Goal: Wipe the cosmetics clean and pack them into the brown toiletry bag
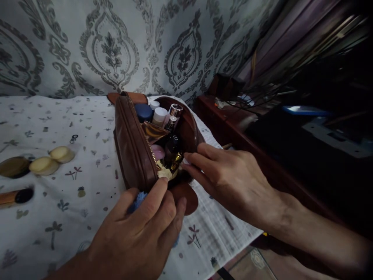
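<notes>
An open brown cosmetic bag (pixel 135 155) lies on the patterned cloth, its zip spread wide. Inside are a dark blue round lid (pixel 143 112), white-capped jars (pixel 160 116), a silver-capped bottle (pixel 176 110), a gold pouch-like piece (pixel 155 132), a black-capped bottle (pixel 174 143) and shiny gold items. My left hand (pixel 136 229) is closed round a blue fluffy cloth (pixel 139 200), its index fingertip at the bag's near end. My right hand (pixel 233 179) pinches at the bag's right rim; a small pale bit shows at its fingertips, too hidden to name.
On the left of the white patterned cloth (pixel 96 163) lie two cream round puffs (pixel 43 165), a dark round compact (pixel 14 167) and a black-tipped brush-like item (pixel 23 195). A small black ring (pixel 75 137) is behind them. Right of the cloth stands dark red furniture (pixel 215 116) with cables.
</notes>
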`<action>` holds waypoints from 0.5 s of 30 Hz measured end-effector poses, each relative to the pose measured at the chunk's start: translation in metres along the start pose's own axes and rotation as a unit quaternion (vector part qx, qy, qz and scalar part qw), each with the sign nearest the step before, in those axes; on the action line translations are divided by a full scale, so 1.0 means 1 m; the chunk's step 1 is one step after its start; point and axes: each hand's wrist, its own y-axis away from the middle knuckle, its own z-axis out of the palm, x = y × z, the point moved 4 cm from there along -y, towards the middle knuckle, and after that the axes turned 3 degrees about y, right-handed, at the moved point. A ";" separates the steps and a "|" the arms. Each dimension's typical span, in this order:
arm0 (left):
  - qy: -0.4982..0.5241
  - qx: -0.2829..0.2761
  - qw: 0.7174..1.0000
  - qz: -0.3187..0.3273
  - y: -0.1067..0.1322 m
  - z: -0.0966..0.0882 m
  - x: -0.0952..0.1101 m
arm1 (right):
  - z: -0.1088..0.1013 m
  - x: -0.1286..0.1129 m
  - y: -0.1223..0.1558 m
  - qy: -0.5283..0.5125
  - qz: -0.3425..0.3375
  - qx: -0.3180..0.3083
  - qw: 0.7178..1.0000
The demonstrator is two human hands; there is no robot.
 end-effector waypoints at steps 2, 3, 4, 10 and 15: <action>-0.001 -0.002 1.000 -0.002 0.000 0.000 0.000 | 0.001 -0.002 0.001 0.037 -0.001 0.000 0.999; -0.001 -0.004 1.000 -0.003 0.000 0.001 0.000 | 0.001 -0.003 0.001 0.050 0.002 -0.004 0.999; 0.000 -0.005 1.000 -0.003 0.000 0.001 0.000 | 0.000 -0.004 0.000 0.060 0.006 -0.009 0.998; -0.001 0.010 1.000 -0.002 0.000 -0.001 0.001 | -0.008 -0.008 -0.009 0.048 0.019 -0.058 0.997; 0.033 -0.015 0.999 0.008 0.001 -0.004 -0.001 | -0.010 -0.009 -0.004 -0.006 -0.008 -0.016 1.000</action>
